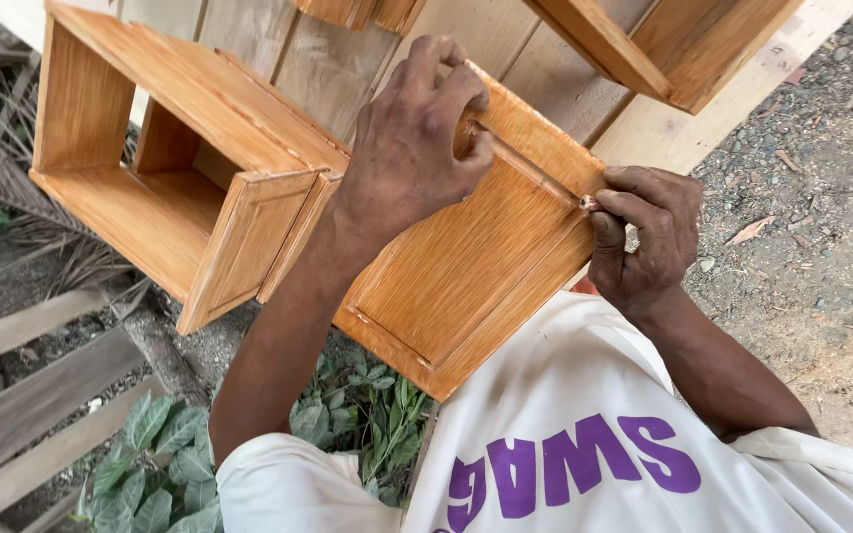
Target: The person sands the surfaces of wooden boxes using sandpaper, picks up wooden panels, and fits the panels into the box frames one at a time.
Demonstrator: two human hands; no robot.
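An orange-stained wooden cabinet door panel lies tilted in front of me, one corner pointing toward my white shirt. A slim rod-like tool of the same orange-brown colour lies across its upper part. My left hand is closed over the tool's far end near the panel's top edge. My right hand pinches the near end, where a small metallic tip shows at the panel's right edge. I cannot tell what kind of tool it is.
An open orange wooden box cabinet with a hinged door stands at left on pale planks. Another wooden frame is at top right. Green leafy plants grow below, grey slats lie bottom left, gravelly soil at right.
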